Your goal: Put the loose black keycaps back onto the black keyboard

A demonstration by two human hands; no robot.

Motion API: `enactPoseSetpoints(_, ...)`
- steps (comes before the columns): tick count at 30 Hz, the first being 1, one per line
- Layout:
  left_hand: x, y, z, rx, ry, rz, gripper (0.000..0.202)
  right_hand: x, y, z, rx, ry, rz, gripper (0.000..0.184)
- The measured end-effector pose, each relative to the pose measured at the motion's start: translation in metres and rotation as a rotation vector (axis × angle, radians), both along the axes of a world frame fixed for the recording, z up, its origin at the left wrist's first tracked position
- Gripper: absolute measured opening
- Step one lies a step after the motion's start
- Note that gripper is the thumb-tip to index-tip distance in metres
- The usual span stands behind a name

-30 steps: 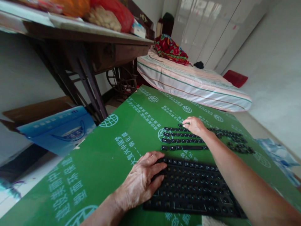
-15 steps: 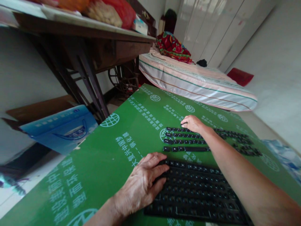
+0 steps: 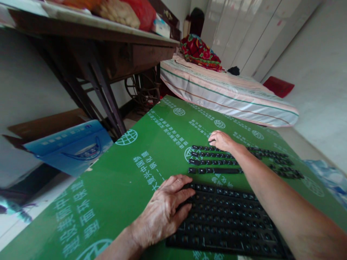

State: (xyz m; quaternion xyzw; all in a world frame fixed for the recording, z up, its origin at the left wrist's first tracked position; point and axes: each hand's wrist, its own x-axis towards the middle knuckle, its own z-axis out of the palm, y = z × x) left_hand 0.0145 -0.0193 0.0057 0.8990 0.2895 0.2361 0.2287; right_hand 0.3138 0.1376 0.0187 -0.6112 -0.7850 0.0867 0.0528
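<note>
A black keyboard lies on the green board, its top row of keys in place and most lower positions stripped of caps. My left hand grips its left edge, thumb and fingers bent against the frame. Beyond the keyboard, loose black keycaps are laid out in rows, with a long spacebar in the nearest row. My right hand is at the far left end of these rows, fingertips pinched on a small black keycap. My right forearm hides part of the rows and of the keyboard.
The green printed board spreads under everything. To the left stand a sewing-machine table and a blue carton. A bed is behind the board, and clear plastic lies at the right.
The view has shifted very slightly. Both hands keep almost the same place, the left at the keyboard's edge and the right pinching the keycap.
</note>
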Motion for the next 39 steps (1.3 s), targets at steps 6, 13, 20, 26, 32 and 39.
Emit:
enactPoseSetpoints(6, 0.0, -0.001, 0.001, 0.001, -0.027, 0.004, 0.029, -0.01, -0.021, 0.025, 0.023, 0.195, -0.063, 0.019)
enactPoseSetpoints(13, 0.002, 0.0, -0.003, 0.027, -0.082, -0.013, 0.031, -0.049, -0.126, 0.05, -0.196, 0.929, -0.082, 0.026)
enactPoseSetpoints(20, 0.005, -0.003, 0.002, 0.117, -0.21, 0.039, 0.025, -0.064, -0.193, 0.035, -0.149, 0.964, -0.11, 0.017)
enactPoseSetpoints(26, 0.006, -0.009, 0.015, -0.035, -0.366, 0.018, 0.019, -0.087, -0.217, 0.025, 0.049, 0.823, -0.042, 0.009)
enactPoseSetpoints(32, 0.007, -0.016, 0.019, -0.428, -0.407, 0.064, 0.026, -0.104, -0.223, 0.018, 0.191, 0.725, 0.089, 0.012)
enactPoseSetpoints(39, 0.011, -0.02, 0.014, -0.944, -0.598, 0.035, 0.036, -0.111, -0.225, 0.012, 0.24, 0.686, 0.139, 0.008)
